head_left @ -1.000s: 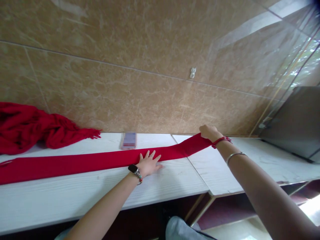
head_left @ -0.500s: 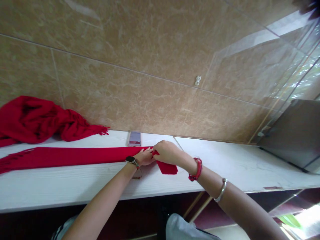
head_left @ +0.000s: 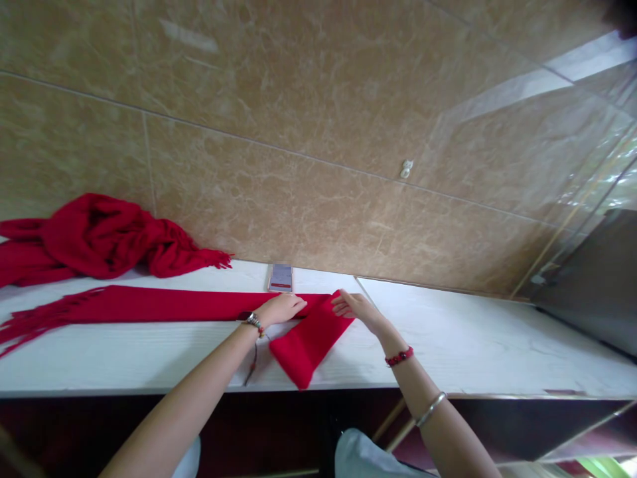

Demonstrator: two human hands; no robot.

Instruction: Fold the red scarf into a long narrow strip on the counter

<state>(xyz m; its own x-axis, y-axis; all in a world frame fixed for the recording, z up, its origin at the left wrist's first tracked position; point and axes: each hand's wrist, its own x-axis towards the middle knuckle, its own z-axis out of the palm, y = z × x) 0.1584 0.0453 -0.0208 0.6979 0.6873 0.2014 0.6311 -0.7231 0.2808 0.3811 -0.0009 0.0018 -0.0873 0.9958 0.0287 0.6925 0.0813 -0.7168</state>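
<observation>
A long red scarf [head_left: 189, 305] lies lengthwise on the white tabletop, with its fringed end to the left. Its right part is folded back on a slant, and the folded flap [head_left: 303, 348] points down toward the front edge. My left hand [head_left: 283, 309], with a watch and beaded bracelet at the wrist, is on the scarf left of the fold, fingers pressed together and closed on the cloth. At the fold's right corner, my right hand [head_left: 355, 310] touches the scarf with its fingers stretched out.
Behind the scarf, a phone [head_left: 281, 277] lies near the wall. A second red fringed scarf [head_left: 114, 239] is heaped at the back left. The tan tiled wall [head_left: 298, 199] borders the white table [head_left: 472, 338]; a dark grey box-like object [head_left: 592, 279] stands at the right.
My right hand has brought the scarf's right end leftward, folding it back into a slanted flap, then loosened its grip. My left hand's spread fingers have drawn together. The view has shifted slightly.
</observation>
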